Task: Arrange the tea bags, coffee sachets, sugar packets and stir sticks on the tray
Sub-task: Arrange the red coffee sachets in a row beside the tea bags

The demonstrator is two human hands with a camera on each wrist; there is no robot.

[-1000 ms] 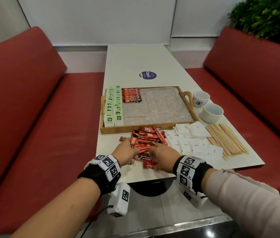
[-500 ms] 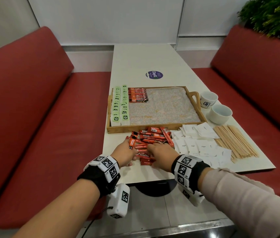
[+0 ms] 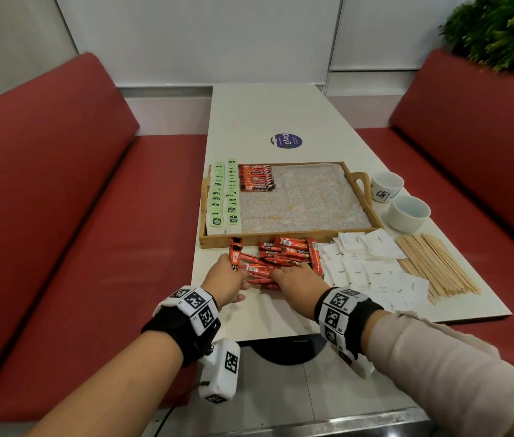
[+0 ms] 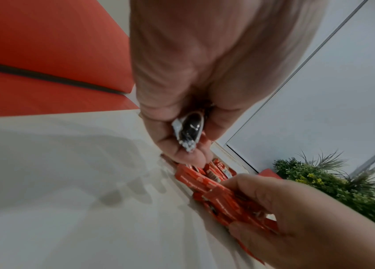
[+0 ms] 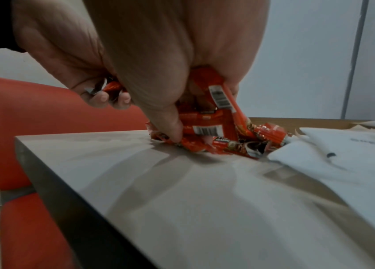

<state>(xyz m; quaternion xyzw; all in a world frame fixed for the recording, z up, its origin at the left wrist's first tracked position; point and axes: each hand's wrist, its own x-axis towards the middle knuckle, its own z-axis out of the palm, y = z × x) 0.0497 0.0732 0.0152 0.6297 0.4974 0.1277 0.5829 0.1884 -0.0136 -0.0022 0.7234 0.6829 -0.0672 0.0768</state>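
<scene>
Loose red coffee sachets lie heaped on the table just before the wooden tray.

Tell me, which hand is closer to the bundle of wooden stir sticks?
The right hand. It rests on the coffee sachets, with the sugar packets between it and the stir sticks. The left hand sits farther away, at the pile's opposite end.

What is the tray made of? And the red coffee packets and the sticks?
The tray looks like pale wood, perhaps bamboo, with a matte grainy rim. The coffee packets seem to be shiny plastic or foil film: they crinkle and glint in the right hand. The sticks look like thin bare wood.
</scene>
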